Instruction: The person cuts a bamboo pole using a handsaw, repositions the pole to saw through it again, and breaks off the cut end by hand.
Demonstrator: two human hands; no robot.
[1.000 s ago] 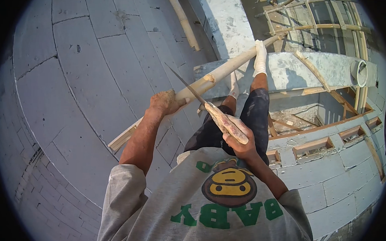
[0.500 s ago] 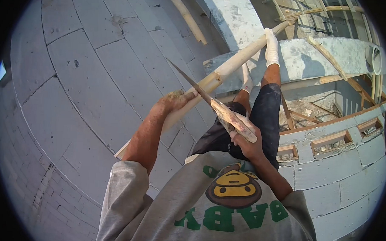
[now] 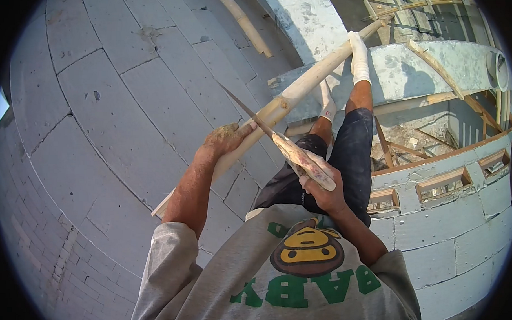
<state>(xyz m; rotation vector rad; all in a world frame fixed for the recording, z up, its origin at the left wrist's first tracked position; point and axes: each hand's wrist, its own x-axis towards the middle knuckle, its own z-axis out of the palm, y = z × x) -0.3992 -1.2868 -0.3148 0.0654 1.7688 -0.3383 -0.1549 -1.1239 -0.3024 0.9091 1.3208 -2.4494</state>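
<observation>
My left hand [image 3: 229, 137] is wrapped round a long peeled wooden pole [image 3: 306, 85] that runs diagonally from lower left to upper right. A handsaw with a tapering blade [image 3: 238, 102] lies across the pole, just beyond my left thumb and close to a knot. Its pale, worn handle [image 3: 301, 157] is in my right hand [image 3: 324, 188], whose fingers are closed round it. One foot in a white sock [image 3: 359, 59] presses against the upper part of the pole. The contact between saw teeth and wood is too small to make out.
Grey block paving or walling [image 3: 116, 115] fills the left side. A pale concrete beam [image 3: 389, 71] crosses behind my legs, with a stick [image 3: 437, 67] on it and a white round ring [image 3: 500, 71] at its end. Another pole [image 3: 244, 21] lies at the top. Openings with wooden frames [image 3: 444, 183] are at right.
The view has shifted, so the pole and feet appear higher and further right. The saw has moved slightly along its line across the pole. Both hands keep their holds.
</observation>
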